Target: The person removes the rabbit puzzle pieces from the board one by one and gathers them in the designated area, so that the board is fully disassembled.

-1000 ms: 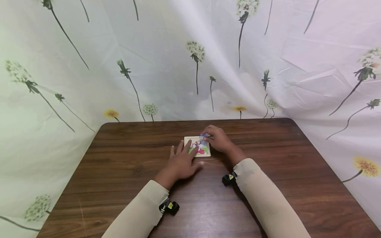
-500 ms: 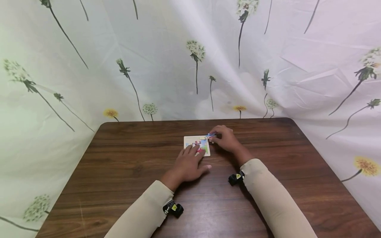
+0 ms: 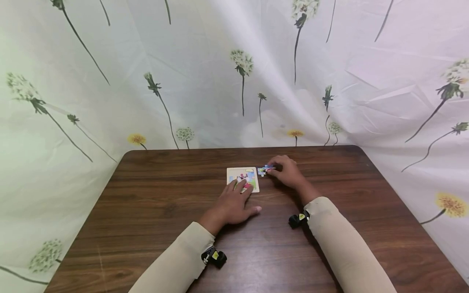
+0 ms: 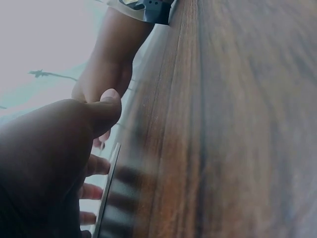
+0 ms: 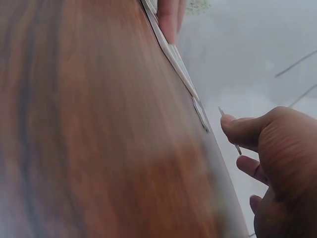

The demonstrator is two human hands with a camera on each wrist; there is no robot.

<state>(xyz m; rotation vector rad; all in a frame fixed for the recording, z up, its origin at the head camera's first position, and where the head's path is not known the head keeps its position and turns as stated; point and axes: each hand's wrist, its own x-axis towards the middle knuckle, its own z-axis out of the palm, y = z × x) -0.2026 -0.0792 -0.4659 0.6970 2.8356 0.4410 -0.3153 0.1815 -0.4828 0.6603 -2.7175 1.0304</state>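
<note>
Head view: dark wood-grain desk (image 3: pixel 256 252) against a pale hanging cloth (image 3: pixel 205 81) printed with dandelions and yellow blooms. Small square picture puzzle (image 3: pixel 234 170), pale-rimmed, lies flat toward the desk's far edge, a cartoon figure in pink and white on its face. Two hands at work, both arms in cream sleeves (image 3: pixel 351 240), a small black camera (image 3: pixel 214 257) at each wrist. Left hand (image 3: pixel 232 205) palm down, fingers extended and slightly spread over the puzzle's near part, thumb out to the side over the desk; grips nothing. Right hand (image 3: pixel 287 173) just right of the puzzle, thumb and fingertips pinching a blue puzzle piece (image 3: pixel 270 167). A loose piece (image 3: pixel 261 171), blue and green, between that grip and the puzzle's right rim. Left wrist view: puzzle seen edge-on, left fingertips on it, thumb raised apart; right hand beyond, its grip mostly hidden. Right wrist view: left finger resting on the puzzle at top; loose piece flat on the desk just past the puzzle's end; pinched piece thin, edge-on, tilted, held clear of the desk.
</note>
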